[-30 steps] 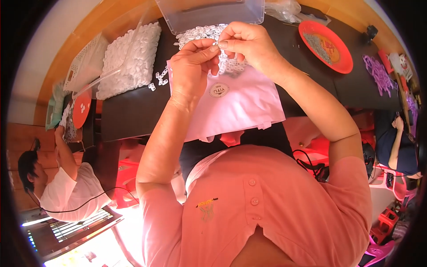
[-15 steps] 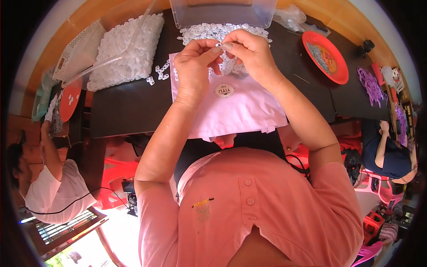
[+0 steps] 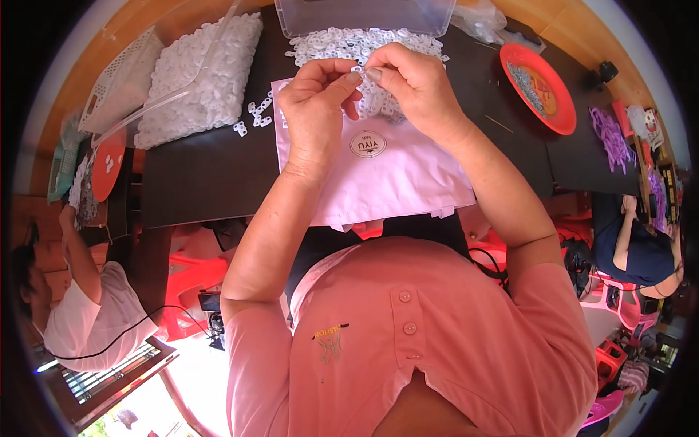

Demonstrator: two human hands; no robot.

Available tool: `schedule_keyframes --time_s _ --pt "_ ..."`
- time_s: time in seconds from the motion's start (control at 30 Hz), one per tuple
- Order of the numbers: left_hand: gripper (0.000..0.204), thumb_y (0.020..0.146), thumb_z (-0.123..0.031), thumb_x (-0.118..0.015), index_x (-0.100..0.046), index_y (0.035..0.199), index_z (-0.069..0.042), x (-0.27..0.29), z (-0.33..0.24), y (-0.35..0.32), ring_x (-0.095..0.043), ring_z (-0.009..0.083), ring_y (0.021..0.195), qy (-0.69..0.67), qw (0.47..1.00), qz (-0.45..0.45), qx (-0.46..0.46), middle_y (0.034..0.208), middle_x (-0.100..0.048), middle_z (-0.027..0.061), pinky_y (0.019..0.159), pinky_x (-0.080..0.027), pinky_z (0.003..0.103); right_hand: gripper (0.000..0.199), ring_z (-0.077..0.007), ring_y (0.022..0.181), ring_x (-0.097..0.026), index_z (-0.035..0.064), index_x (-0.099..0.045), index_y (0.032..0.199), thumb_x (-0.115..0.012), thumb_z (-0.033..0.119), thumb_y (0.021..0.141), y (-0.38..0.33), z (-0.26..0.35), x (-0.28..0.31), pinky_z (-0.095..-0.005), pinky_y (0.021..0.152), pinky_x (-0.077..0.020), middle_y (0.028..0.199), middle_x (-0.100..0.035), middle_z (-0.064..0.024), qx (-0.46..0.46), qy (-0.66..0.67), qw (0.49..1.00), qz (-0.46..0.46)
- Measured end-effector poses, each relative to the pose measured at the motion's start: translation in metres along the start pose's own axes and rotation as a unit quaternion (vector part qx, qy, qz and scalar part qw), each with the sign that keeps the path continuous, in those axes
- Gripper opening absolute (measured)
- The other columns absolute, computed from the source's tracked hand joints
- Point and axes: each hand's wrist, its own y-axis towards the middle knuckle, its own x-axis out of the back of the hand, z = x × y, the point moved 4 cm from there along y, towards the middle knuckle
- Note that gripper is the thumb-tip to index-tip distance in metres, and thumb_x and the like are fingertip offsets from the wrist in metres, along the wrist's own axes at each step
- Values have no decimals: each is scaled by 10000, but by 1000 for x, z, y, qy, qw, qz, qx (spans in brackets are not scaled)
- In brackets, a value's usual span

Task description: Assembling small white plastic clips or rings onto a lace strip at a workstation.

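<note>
- Dark table spans the upper half of the view; everything below sits on it.
- Pink bag, flat on the table's near edge directly under both hands, round white label near its middle; its near corner overhangs the edge slightly.
- Clear plastic bag of white pieces at far left of the table, lying beside a white mesh basket.
- Clear plastic bin at the far edge, centre; a loose heap of small white plastic pieces spreads in front of it, reaching the top of the pink bag.
- Red plate to the right, well apart from the hands, grey bits inside.
- Purple pieces further right, near the table's end.
- A few stray white pieces just left of the pink bag.
- Left hand: raised over the bag, thumb and forefinger pinched shut on a small white piece.
- Right hand: facing the left, fingertips closed on the same white piece; the two hands meet at it, above the far part of the pink bag and in front of the heap.
- Two other people sit at the edges: one in white lower left, one in dark blue at right.
</note>
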Motion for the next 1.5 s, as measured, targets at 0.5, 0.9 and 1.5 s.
schedule_keyframes --time_s 0.5,0.9,1.5 --pt "57 819 59 -642 -660 869 37 5 0 -4 -543 85 561 100 991 -33 -78 751 -644 56 469 -411 213 113 -282 702 -629 17 -570 911 -547 -47 822 -3 8 -11 -336 623 -488 784 -623 -114 100 -78 992 17" --pt "101 822 55 -645 -667 920 64 5 1 -3 -574 124 575 35 999 -34 -21 768 -654 92 500 -447 244 65 -143 641 -588 18 -586 924 -609 23 864 -3 0 -8 -279 587 -466 738 -609 -56 38 -11 999 14" --pt "50 820 54 -639 -659 864 41 2 5 -9 -545 89 556 54 997 -41 -38 715 -636 66 465 -418 221 47 -73 569 -530 8 -606 873 -573 35 853 -7 1 -16 -251 499 -416 629 -569 -33 -37 31 999 7"
